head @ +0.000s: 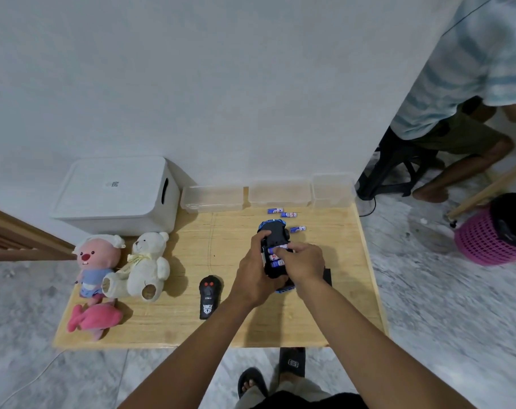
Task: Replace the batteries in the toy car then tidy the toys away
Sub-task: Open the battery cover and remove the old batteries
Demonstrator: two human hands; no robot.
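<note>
Toy car [276, 231] is belly-up over the table [191, 329], long axis 12–6 o'clock. Left hand [255, 276] wraps the chassis from 9 o'clock in a firm hold. Right hand [304, 261] comes in from 3 o'clock, fingertips curled onto the top battery [277, 249] in the open bay. Cells lie crosswise, 9–3. Loose batteries [298, 229] lie at 12–1 o'clock of the car, nearer the right hand.

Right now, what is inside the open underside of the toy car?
Three blue batteries lie side by side in the toy car, which the left hand holds. The right hand covers part of them, so any further battery there cannot be seen.
</note>
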